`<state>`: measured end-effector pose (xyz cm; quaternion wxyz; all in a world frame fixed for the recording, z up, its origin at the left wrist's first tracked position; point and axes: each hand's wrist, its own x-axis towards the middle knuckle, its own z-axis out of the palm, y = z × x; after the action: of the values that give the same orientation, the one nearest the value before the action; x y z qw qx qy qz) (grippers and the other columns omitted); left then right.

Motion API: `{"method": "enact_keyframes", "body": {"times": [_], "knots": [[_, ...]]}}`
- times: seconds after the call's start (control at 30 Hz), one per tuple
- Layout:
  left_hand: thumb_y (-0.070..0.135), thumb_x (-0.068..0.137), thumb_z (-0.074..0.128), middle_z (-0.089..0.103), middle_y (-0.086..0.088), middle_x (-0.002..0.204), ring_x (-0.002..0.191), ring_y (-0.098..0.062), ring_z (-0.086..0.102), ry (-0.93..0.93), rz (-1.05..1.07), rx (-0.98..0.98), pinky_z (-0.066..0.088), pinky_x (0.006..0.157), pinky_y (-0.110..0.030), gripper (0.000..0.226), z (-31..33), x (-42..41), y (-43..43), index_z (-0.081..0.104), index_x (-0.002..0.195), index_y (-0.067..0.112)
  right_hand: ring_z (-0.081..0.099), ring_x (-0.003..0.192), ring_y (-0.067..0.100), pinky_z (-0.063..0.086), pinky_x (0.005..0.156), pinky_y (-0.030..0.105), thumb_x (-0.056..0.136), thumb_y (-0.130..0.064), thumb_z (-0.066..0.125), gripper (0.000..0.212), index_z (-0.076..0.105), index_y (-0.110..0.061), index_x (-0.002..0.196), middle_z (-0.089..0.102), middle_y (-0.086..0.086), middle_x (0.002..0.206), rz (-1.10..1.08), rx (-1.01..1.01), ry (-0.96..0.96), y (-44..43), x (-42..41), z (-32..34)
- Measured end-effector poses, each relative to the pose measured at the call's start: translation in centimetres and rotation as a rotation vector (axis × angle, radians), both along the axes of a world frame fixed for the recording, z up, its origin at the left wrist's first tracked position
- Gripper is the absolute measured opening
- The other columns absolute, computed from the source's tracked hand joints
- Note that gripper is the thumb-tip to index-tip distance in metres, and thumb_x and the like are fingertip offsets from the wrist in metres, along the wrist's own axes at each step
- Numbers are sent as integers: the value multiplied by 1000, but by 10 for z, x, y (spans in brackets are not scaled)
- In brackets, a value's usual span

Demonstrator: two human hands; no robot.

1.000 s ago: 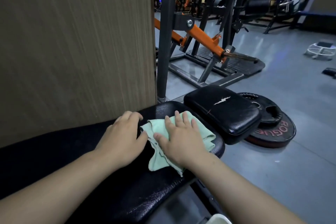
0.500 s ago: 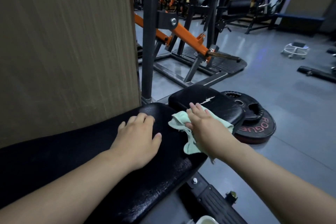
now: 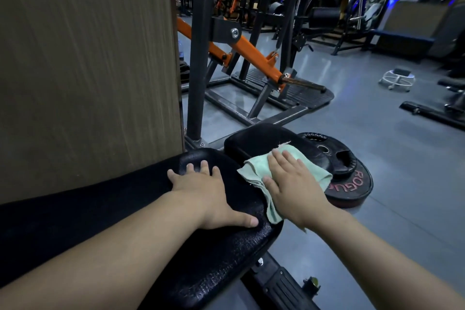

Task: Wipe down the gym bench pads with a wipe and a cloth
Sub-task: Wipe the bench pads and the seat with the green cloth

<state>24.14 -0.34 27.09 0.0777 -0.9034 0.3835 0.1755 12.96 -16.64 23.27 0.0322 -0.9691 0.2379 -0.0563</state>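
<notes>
A long black bench pad [image 3: 216, 259] runs from the lower left to the middle. My left hand [image 3: 211, 194] lies flat on its end with the fingers spread. Beyond the end sits a smaller black seat pad [image 3: 256, 138] with a torn white spot. A pale green cloth [image 3: 314, 171] drapes across the gap between the two pads. My right hand [image 3: 294, 184] presses flat on the cloth, fingers straight, over the seat pad's near edge.
A brown panel wall [image 3: 88, 70] rises along the left, close behind the bench. Stacked black weight plates [image 3: 349, 174] lie on the grey floor right of the seat pad. A dark steel post [image 3: 198, 58] and an orange-armed machine [image 3: 251, 55] stand behind.
My right hand has slid the cloth from the end of the long pad forward and right onto the seat pad. My left hand left the cloth and now lies flat on the long pad.
</notes>
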Motion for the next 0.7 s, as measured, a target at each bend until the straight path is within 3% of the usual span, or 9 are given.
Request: {"method": "enact_keyframes", "body": {"times": [0.17, 0.3, 0.4, 0.7], "knots": [[102, 54, 41, -8, -14, 166, 152, -40, 0, -20, -30, 36, 12, 118, -63, 144, 0, 1, -1, -5, 158, 13, -7, 152, 25, -1, 122, 46, 102, -51, 21, 69, 3, -12, 157, -4, 5, 165, 78, -21, 151, -22, 49, 9], [101, 54, 42, -13, -11, 165, 152, -37, -5, 12, -15, 6, 10, 119, -61, 143, -3, 2, 1, -8, 158, 16, -17, 149, 33, -6, 116, 61, 100, -56, 23, 70, 5, -22, 158, -12, 1, 165, 74, -8, 187, -29, 99, 14], [101, 54, 42, -15, -10, 165, 152, -37, -8, 27, -3, 3, 7, 120, -62, 143, -3, 1, 2, -9, 158, 17, -14, 150, 34, -2, 117, 62, 99, -58, 27, 68, 8, -29, 157, -8, 1, 165, 73, 5, 192, -31, 116, 15], [102, 55, 40, -19, -8, 164, 152, -36, -11, 53, -10, 30, 5, 120, -60, 142, -3, 3, 1, -13, 157, 18, -11, 151, 32, -2, 119, 58, 101, -54, 27, 59, 2, -46, 154, -13, -11, 164, 145, 50, 170, -31, 18, 15]]}}
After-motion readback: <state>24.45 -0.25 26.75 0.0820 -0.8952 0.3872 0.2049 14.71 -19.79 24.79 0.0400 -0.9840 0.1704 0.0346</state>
